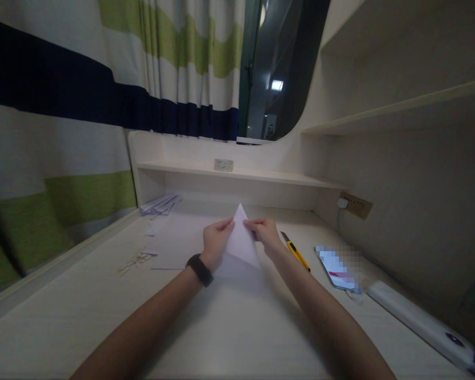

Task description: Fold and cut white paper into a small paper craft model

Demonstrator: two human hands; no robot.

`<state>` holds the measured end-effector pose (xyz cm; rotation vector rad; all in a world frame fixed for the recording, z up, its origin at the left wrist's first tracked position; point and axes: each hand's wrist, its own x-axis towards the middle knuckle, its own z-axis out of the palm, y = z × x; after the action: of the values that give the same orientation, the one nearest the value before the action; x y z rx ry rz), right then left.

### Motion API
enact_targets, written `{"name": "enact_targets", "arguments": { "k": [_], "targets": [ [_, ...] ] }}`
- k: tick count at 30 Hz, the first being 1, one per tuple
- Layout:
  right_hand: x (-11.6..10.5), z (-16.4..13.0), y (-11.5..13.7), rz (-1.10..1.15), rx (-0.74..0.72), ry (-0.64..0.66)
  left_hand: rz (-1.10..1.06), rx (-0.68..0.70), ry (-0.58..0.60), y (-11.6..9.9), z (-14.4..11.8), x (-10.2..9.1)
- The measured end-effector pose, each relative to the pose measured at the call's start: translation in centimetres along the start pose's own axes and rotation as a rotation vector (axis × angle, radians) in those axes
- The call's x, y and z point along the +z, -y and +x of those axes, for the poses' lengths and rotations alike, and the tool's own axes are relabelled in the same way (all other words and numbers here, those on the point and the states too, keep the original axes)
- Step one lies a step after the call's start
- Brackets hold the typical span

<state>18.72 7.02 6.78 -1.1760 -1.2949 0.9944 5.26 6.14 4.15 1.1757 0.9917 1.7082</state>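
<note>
Both hands pinch a sheet of white paper folded to a point that stands up toward the back shelf. The left hand, with a black wristband on its wrist, grips the left slanted edge between thumb and fingers; the right hand grips the right edge the same way. The lower part of the sheet lies flat on the counter, just in front of the forearms.

To crease this fold cleanly, it seems best to keep the two slanted edges meeting at the tip, hold the point steady with one hand, and run the other's fingertips outward from the centre line so the paper does not skew.

A yellow utility knife lies just beside the right wrist, and a phone farther right; neither touches the sheet. Loose paper scraps and a stack of sheets sit well to the left. A roll of tape rests on the shelf.
</note>
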Motion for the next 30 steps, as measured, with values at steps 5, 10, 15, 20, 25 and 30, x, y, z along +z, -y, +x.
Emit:
{"name": "enact_targets", "arguments": {
  "k": [5, 10, 15, 20, 25, 30],
  "targets": [
    [-0.6, -1.4, -0.6, 0.133, 0.058, -0.023, -0.019, 0.014, 0.026, -0.3, -0.9, 0.4],
    [-1.7, -1.9, -1.3, 0.142, -0.002, -0.069, -0.031, -0.056, 0.076, -1.0, -1.5, 0.6],
    [-2.9, -2.0, -1.6, 0.149, 0.022, 0.009, -0.061, -0.262, 0.331, -2.7, -1.1, -0.1],
    [-2.4, -2.8, -1.7, 0.075, 0.01, 0.171, -0.035, -0.307, 0.367, -2.0, -0.3, -0.6],
    [-1.1, -3.1, -3.0, 0.059, 0.078, 0.201, -0.006, -0.266, 0.26, -0.2, -0.1, -1.2],
    [-0.4, -3.1, -4.7, 0.111, 0.149, 0.191, 0.004, -0.283, 0.22, 1.4, 0.4, -2.0]
  ]
}}
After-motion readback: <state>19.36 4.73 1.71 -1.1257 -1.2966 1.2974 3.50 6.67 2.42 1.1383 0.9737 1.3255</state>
